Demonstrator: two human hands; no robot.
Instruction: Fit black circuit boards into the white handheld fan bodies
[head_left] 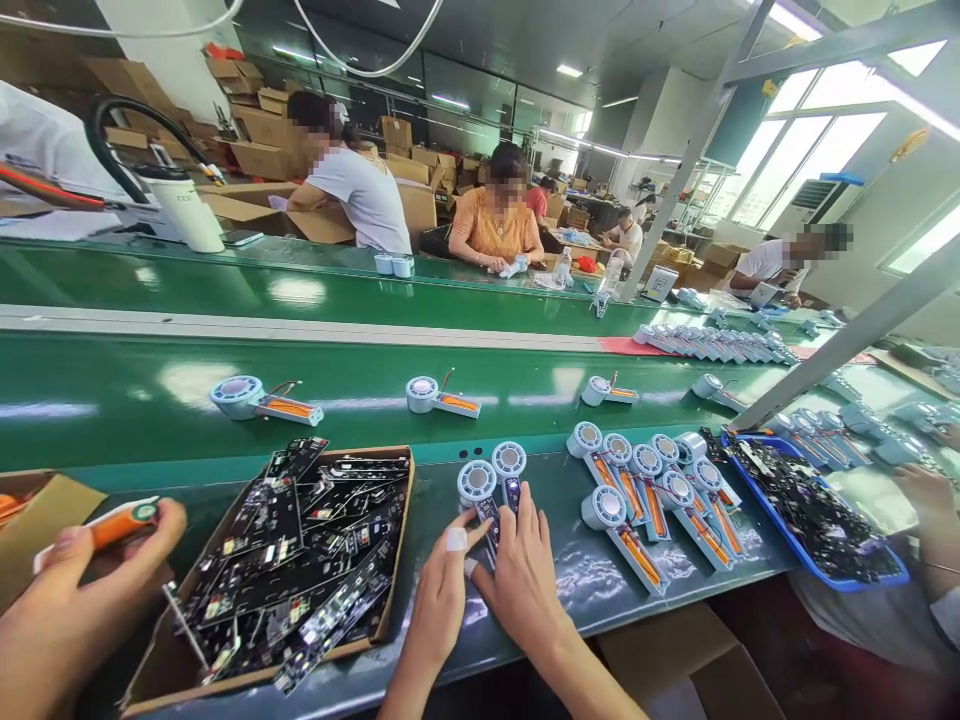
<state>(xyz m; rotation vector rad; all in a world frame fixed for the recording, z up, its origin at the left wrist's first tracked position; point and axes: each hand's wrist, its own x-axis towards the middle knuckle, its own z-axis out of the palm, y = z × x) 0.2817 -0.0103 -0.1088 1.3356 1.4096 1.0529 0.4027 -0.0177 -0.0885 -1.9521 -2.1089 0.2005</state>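
Two pale blue handheld fans stand side by side in front of me, the left fan (477,481) and the right fan (509,459). A black circuit board (488,517) lies along the left fan's handle. My left hand (441,590) grips that handle from its left side, with white tape around one finger. Over the handles bends my right hand (526,570), its thumb and index finger at the left fan's board and other fingers by the right fan's handle. The fingers partly cover both handles. An open carton (401,540) heaped with circuit boards sits left of my hands.
At far left, another person's hand (67,600) holds an orange battery (124,522). Several open-handled fans (606,507) lie grouped on the right. Beyond them is a blue tray (847,582) of boards. Spaced fans (421,394) sit on the green belt (360,430). A metal post (847,345) slants at right.
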